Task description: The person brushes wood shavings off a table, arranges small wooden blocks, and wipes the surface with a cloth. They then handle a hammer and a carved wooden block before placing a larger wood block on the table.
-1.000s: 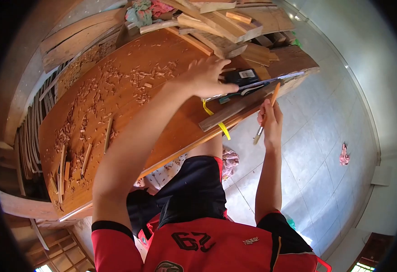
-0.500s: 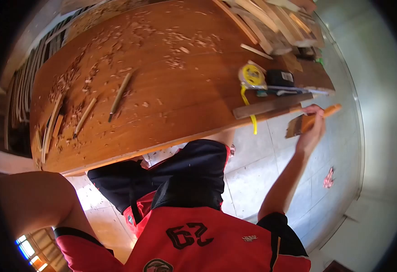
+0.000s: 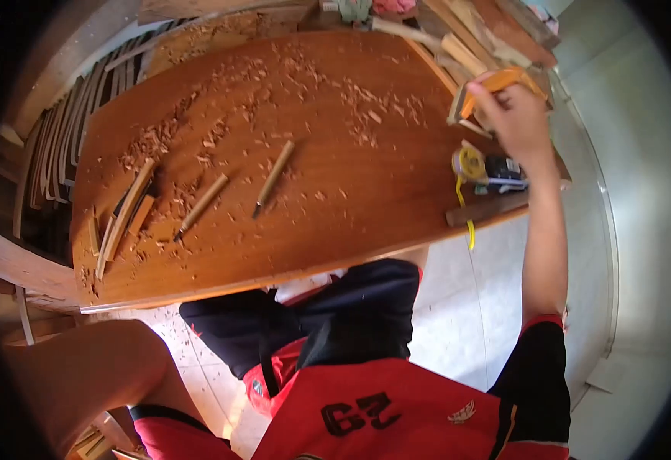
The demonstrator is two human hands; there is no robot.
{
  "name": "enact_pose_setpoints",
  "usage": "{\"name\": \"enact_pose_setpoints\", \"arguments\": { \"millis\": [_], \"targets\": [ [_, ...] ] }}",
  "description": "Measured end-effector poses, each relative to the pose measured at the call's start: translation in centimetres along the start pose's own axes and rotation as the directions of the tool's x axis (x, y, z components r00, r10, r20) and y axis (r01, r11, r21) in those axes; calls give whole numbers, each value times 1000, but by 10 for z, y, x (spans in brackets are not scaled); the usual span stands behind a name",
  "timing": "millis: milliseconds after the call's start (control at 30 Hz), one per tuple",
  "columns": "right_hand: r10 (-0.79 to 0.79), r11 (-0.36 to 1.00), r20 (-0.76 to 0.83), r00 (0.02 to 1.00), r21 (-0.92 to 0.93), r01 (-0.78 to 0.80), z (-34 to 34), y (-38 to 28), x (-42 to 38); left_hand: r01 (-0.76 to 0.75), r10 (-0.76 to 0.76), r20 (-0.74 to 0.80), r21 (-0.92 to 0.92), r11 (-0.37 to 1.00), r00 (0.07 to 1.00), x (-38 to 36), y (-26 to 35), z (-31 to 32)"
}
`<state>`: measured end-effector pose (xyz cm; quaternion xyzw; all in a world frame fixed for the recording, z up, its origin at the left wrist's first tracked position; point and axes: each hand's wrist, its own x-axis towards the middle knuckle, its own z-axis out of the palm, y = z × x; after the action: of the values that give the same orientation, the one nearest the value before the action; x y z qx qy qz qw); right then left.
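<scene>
My right hand (image 3: 518, 126) is closed around an orange-handled brush (image 3: 498, 79), above the far right corner of the wooden table (image 3: 335, 222). My left hand is out of the picture; only the left arm (image 3: 98, 368) shows at the lower left. Below my right hand lie a yellow tape measure (image 3: 469, 164) with its yellow tape hanging over the edge, a black object (image 3: 500, 167) and a dark wooden bar (image 3: 488, 208). Two wooden-handled carving tools (image 3: 274, 178) (image 3: 202, 205) rest on the table among curled shavings (image 3: 155, 143).
Curved wooden pieces (image 3: 128, 218) lie at the table's left end. Stacked wood strips (image 3: 59, 149) stand beyond it on the left. More wood pieces (image 3: 465, 55) are piled at the back right. Pale floor tiles (image 3: 458, 307) show in front.
My right hand has moved up and away from the near right edge to the back right corner, with the brush in it. The camera view has shifted, so the table sits further right.
</scene>
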<state>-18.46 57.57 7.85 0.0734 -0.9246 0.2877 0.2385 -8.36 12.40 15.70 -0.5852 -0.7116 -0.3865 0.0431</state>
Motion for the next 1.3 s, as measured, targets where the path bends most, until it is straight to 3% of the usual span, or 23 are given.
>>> {"name": "enact_pose_setpoints", "arguments": {
  "millis": [33, 133, 233, 267, 333, 400, 467, 533, 600, 667, 733, 800, 933, 1033, 1133, 1300],
  "targets": [
    [58, 945, 112, 992, -327, -18, 5, -1, 11, 18, -17, -30, 15, 1000, 999, -6, 1, 0],
    [104, 908, 359, 927, -414, 59, 39, 11, 26, 116, -111, -186, 12, 993, 976, -27, 1, -4],
    [120, 968, 402, 908, -250, -17, 70, 36, 50, 298, -270, -392, 12, 955, 879, -46, -7, 7],
    [71, 997, 372, 925, -37, -62, 73, 47, 53, 380, -338, -451, 3, 925, 826, -50, -14, 17],
    [36, 988, 301, 953, 131, -78, 59, 30, 50, 578, -488, -512, 22, 815, 707, -53, -38, 43],
    [99, 985, 240, 966, 117, -130, 47, 24, 45, 757, -600, -512, 171, 630, 615, -52, -72, 78],
    [123, 981, 243, 962, 114, -154, 32, 26, 35, 751, -557, -504, 463, 470, 660, -63, -100, 100],
    [14, 997, 222, 975, 74, -31, 21, 28, 22, 766, -519, -568, 408, 498, 639, -54, -114, 113],
    [20, 990, 221, 975, 129, -50, 18, 22, 9, 799, -553, -582, 363, 479, 596, -41, -120, 127],
    [73, 979, 244, 967, 166, -116, 16, 15, -2, 759, -579, -494, 477, 443, 649, -31, -133, 135],
    [26, 996, 226, 974, 75, -44, 15, 19, -12, 711, -545, -470, 566, 417, 694, -27, -147, 150],
    [36, 998, 251, 967, 42, -48, 19, 15, -16, 698, -602, -413, 609, 376, 684, -22, -156, 149],
    [89, 996, 231, 969, -8, -89, 19, 16, -23, 723, -689, -316, 535, 438, 652, -23, -156, 145],
    [48, 998, 209, 977, -38, -41, 15, 22, -26, 822, -756, -342, 348, 450, 559, -30, -142, 125],
    [80, 996, 209, 975, -47, -72, 10, 15, -33, 773, -575, -519, 377, 510, 633, -64, -134, 106],
    [90, 995, 210, 974, 22, -97, 8, 10, -42, 800, -622, -514, 475, 368, 591, -98, -130, 97]
  ]
}}
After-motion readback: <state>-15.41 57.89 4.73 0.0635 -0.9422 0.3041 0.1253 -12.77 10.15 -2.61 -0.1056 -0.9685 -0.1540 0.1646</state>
